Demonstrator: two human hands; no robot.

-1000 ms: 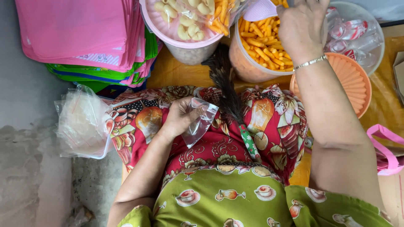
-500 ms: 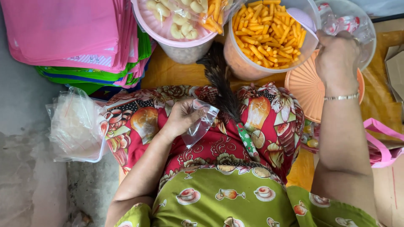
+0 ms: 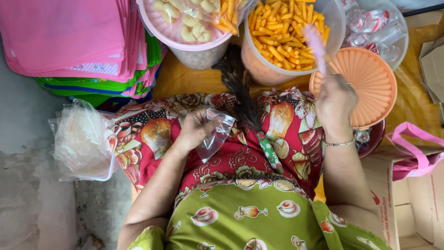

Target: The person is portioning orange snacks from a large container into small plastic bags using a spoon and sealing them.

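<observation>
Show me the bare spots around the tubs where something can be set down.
Free: the yellow cloth between the folded bag stack and the orange snack tub, partly crossed by a feather duster; and the patterned lap cloth left of the left hand. Crowded: everything around the right hand, namely tubs and the orange lid.

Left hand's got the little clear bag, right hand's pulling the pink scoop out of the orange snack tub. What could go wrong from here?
The bag hangs limp in the left hand, its mouth barely open, so snacks may miss it and land on the lap cloth. The scoop in the right hand is blurred in motion, so pieces could fly off. The feather duster lies between tub and bag and might get snagged.
</observation>
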